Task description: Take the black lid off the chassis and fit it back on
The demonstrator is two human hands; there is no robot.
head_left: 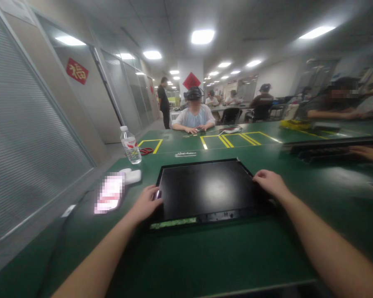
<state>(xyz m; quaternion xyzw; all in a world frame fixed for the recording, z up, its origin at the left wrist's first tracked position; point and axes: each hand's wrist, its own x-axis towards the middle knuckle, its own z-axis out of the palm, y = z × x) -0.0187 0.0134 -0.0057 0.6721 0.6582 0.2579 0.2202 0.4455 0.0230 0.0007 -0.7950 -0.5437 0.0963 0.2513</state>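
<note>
A flat black monitor screen panel (pixel 189 186) lies face up on the green table in front of me. Along its near edge shows a green circuit strip (pixel 174 223) beside a black section. My left hand (pixel 149 203) grips the panel's left edge, thumb on top and other fingers curled at the rim; a small shiny spot shows between them. At the upper right edge, my right hand (pixel 269 182) is closed with thumb and fingers pinching the frame. The undersides of both grips are hidden.
Left of the panel lie a lit phone (pixel 110 192), a white case (pixel 133 177), a water bottle (pixel 130 145) and red-handled scissors (pixel 146 151). Yellow tape (pixel 226 141) marks the far table. Another person (pixel 194 114) sits opposite; a neighbour's hand (pixel 368 153) reaches a dark frame (pixel 323 149) at right.
</note>
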